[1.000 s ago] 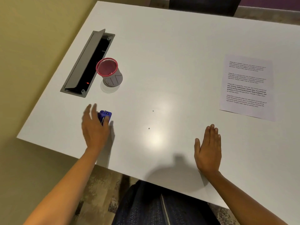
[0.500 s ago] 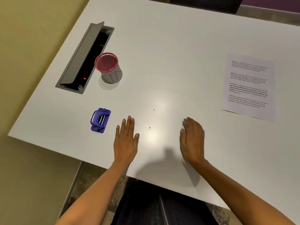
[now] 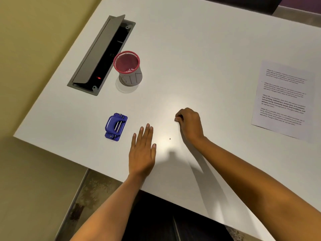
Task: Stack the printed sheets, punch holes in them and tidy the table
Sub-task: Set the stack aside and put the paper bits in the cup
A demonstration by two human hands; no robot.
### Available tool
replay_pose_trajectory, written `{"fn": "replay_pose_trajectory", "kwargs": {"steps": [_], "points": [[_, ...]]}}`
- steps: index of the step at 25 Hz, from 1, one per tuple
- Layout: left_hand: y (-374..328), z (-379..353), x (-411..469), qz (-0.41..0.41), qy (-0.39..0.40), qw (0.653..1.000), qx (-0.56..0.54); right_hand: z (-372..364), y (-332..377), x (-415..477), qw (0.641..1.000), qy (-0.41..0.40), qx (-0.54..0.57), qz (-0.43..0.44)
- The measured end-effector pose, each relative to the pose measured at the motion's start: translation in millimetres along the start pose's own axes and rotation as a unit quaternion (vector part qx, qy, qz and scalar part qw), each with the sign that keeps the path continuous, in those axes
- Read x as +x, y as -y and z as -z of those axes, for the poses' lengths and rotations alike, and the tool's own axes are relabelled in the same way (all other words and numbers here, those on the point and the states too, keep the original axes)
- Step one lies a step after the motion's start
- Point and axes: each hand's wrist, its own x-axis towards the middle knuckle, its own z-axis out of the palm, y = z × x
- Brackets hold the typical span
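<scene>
Nearest the viewer, two bare forearms reach over the near edge of a white, smooth rectangular counter. The left hand lies flat at about 6 o'clock of the counter, palm down, fingers straight and together, holding nothing. The right hand, at about 5 o'clock, is curled with thumb and fingertips pinched together on the surface; whether anything lies between them cannot be told. One tiny round paper dot lies on the counter between the two hands.

At 9 o'clock of the left hand, just beside it, rests one blue metal hole punch with two silver pins, apart from both hands.

At 3 o'clock of the counter, well apart from the hands, lies the sheaf of white printed sheets: black text in four paragraphs, edges aligned, so the sheet count cannot be told.

Farther off, at 11 o'clock, stands one upright pink-rimmed mesh cup in a grey sleeve, with pale scraps at its bottom. Touching its left side is one grey cable hatch, lid raised, a red light inside.

Yellow wall at left; mottled floor below.
</scene>
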Motion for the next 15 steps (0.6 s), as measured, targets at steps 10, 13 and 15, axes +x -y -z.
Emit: {"fn": "replay_pose_trajectory", "kwargs": {"steps": [10, 13, 15], "points": [[-0.1, -2.4, 0.1, 0.0, -0.013, 1.0, 0.006, 0.5, 1.3, 8.6, 0.994, 0.051, -0.084, 0.043], [0.2, -2.5, 0.4, -0.001, -0.015, 1.0, 0.004, 0.4, 2.9, 6.7, 0.995, 0.054, -0.069, 0.041], [0.2, -2.9, 0.0, -0.003, -0.016, 1.0, 0.003, 1.6, 3.5, 6.7, 0.998, 0.054, -0.008, 0.015]]}}
